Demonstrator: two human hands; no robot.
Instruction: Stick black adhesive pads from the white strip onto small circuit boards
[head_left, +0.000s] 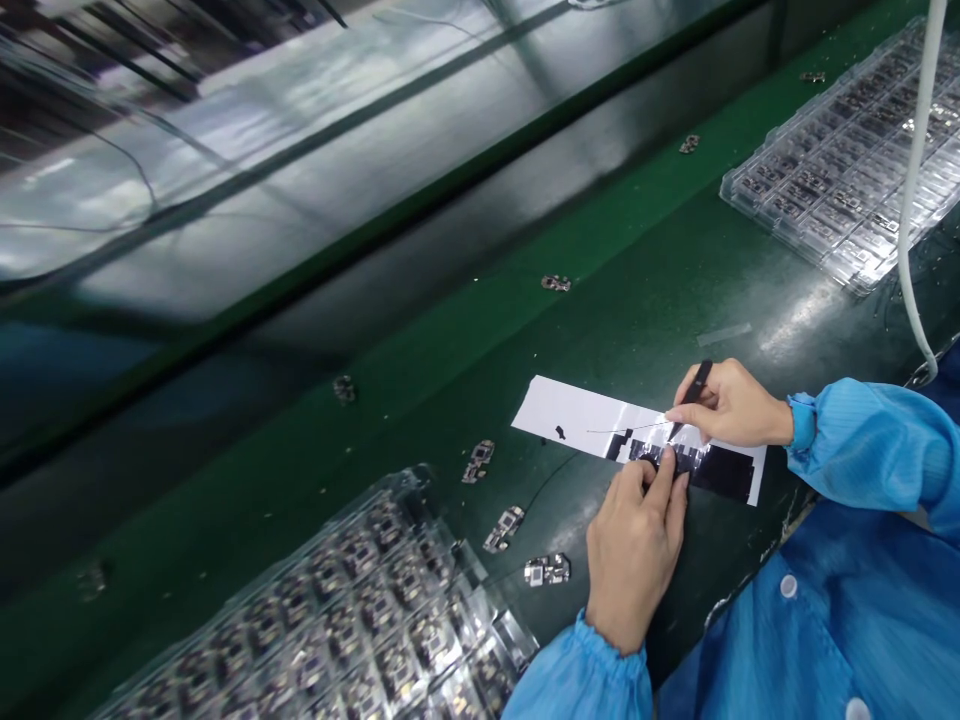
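My right hand [724, 400] grips black tweezers [699, 383], their tips pointing down at a white backing sheet [574, 405] with black adhesive pieces [724, 472] on it. My left hand [637, 530] rests on the sheet's near edge, fingers stretched out and tips pressing on the black pieces beside the tweezers. A small black cut-out [560, 432] sits alone toward the sheet's left end. Left of my left hand lie small circuit boards, one [504, 528] with a thin dark wire curving toward the sheet. Whatever is under my left fingertips is hidden.
A clear plastic tray [420, 500] full of circuit boards stands at the lower left, another tray [795, 200] at the upper right. Several loose boards, such as one board [556, 284], dot the green bench. A white cable [911, 200] hangs at the right. A raised ledge [375, 150] runs behind.
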